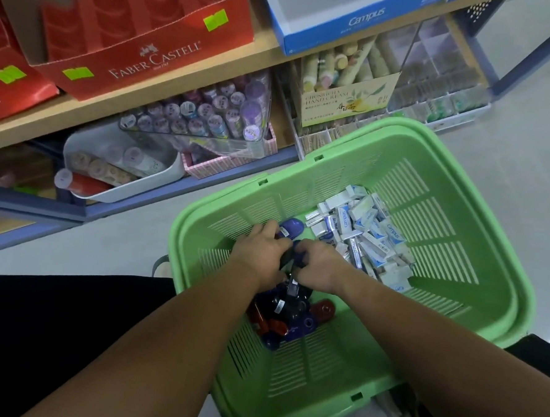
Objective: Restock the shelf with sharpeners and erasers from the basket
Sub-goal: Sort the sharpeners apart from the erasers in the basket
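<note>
Evidently, sharpeners (288,309) were gripped by curled fingers of left hand (261,251) and right hand (320,266) in basket (451,257); small cupped handfuls were judged safest.

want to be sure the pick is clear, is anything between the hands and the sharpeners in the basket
Nothing visible does: the left hand and right hand grip sharpeners in the green basket. The erasers lie beside them on the right, not on top.
</note>
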The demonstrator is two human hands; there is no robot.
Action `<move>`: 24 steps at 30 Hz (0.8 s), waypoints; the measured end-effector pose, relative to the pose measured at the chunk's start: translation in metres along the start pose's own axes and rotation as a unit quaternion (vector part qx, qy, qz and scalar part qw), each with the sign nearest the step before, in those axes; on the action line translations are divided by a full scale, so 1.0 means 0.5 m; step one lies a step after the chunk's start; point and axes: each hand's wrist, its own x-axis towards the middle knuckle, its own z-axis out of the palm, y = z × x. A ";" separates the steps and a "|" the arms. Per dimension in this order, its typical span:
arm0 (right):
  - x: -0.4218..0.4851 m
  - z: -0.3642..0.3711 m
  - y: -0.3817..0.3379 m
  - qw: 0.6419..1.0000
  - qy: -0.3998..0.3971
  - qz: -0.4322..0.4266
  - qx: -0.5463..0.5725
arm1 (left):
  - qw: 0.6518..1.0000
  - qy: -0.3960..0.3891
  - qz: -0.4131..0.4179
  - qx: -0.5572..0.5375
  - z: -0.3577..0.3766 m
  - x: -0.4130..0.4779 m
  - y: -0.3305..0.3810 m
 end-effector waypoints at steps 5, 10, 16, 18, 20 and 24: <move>0.003 -0.012 0.018 0.997 -0.019 0.004 -0.079 | 1.000 0.002 0.001 0.008 -0.005 0.001 0.008; 0.000 0.000 0.006 0.998 0.006 -0.004 -0.067 | 1.000 0.010 0.009 0.026 -0.024 -0.003 0.015; -0.012 -0.003 -0.005 0.999 -0.011 0.023 0.028 | 0.999 -0.008 -0.018 0.027 -0.037 -0.011 0.013; -0.019 -0.013 -0.004 0.996 -0.022 0.036 0.083 | 0.999 0.006 -0.029 -0.023 -0.046 -0.018 0.010; -0.026 -0.024 -0.002 0.993 -0.025 0.041 0.111 | 0.996 0.031 -0.037 -0.081 -0.060 -0.028 0.011; -0.051 -0.040 -0.014 0.979 0.023 0.026 0.203 | 0.986 0.061 -0.047 -0.149 -0.104 -0.055 0.034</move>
